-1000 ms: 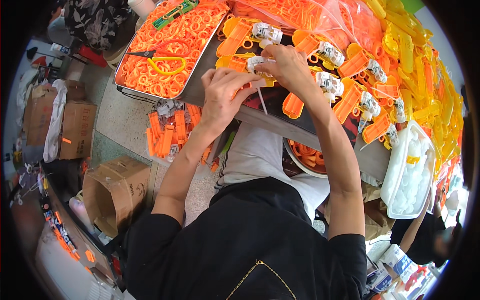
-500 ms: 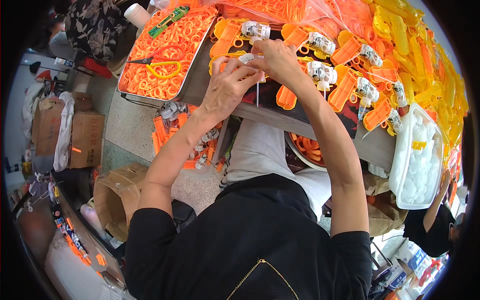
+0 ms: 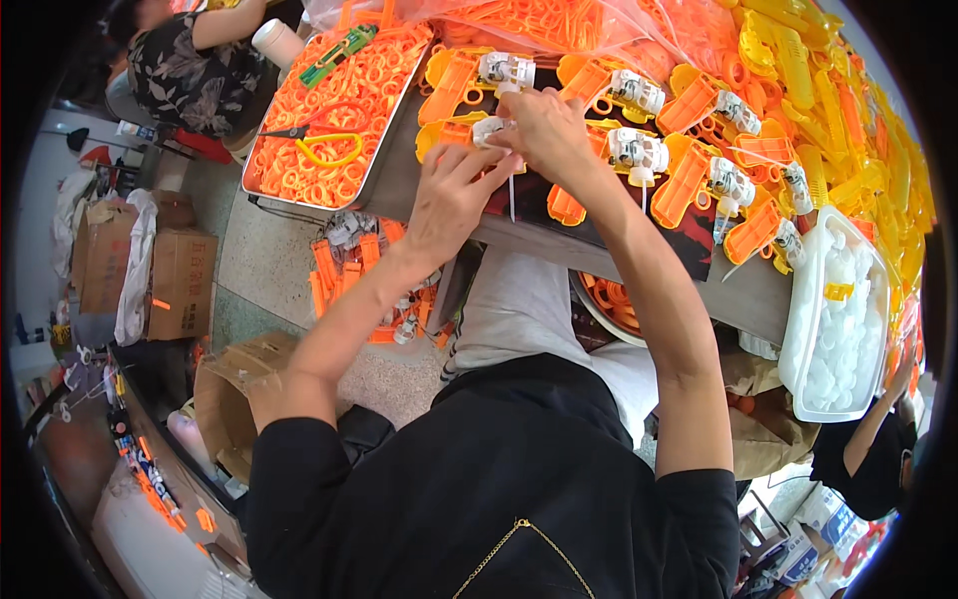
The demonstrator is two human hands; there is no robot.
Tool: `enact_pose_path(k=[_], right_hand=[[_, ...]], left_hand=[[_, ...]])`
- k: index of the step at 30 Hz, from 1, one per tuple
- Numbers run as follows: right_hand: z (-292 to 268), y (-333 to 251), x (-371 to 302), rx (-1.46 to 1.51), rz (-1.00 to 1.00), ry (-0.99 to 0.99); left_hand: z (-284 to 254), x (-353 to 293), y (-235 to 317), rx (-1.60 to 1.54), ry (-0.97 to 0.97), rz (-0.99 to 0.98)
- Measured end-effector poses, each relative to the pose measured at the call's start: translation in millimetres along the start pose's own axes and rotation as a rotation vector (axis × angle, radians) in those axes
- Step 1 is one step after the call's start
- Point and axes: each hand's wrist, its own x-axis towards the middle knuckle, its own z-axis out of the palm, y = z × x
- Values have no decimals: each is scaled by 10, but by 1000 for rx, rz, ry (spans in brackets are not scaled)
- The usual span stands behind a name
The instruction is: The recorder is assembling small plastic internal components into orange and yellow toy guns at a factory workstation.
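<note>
An orange and yellow toy gun half [image 3: 446, 133] with a white cylindrical mechanism [image 3: 488, 131] lies at the table's near edge. My right hand [image 3: 552, 135] bends over it from the right, fingers closed at the white mechanism. Below and to the left, my left hand [image 3: 449, 200] has its fingertips pinched together close to the same mechanism. What the left fingertips pinch is hidden. A thin white strip [image 3: 513, 198] hangs down beside them. Similar toy gun halves with white mechanisms, such as one toy gun [image 3: 689, 180], lie in rows to the right.
A metal tray [image 3: 394, 112] of orange rings holds yellow-handled pliers [image 3: 329, 150] and a green tool [image 3: 337, 57]. At right stands a white tub [image 3: 795, 344] of whitish parts, near piled yellow shells [image 3: 798, 80]. A co-worker [image 3: 200, 70] sits far left; another [image 3: 866, 454] works at right.
The view has shifted slightly, showing more of the co-worker at far left. My left hand has moved a little down; my right hand stays at the toy gun's white mechanism.
</note>
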Motion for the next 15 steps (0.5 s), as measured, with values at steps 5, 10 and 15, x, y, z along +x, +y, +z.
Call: enact_pose_path(k=[5,10,15], right_hand=[[-12,-20,-23,40,-44,19],[-18,-17,-29,74,-15,11],[-22,-13,-44,108,-17,40]], left_hand=[[-106,-10,98,-7,229,-193],[-93,19,-46,-18,48,-147],[-105,39,-60,31,-59,-127]])
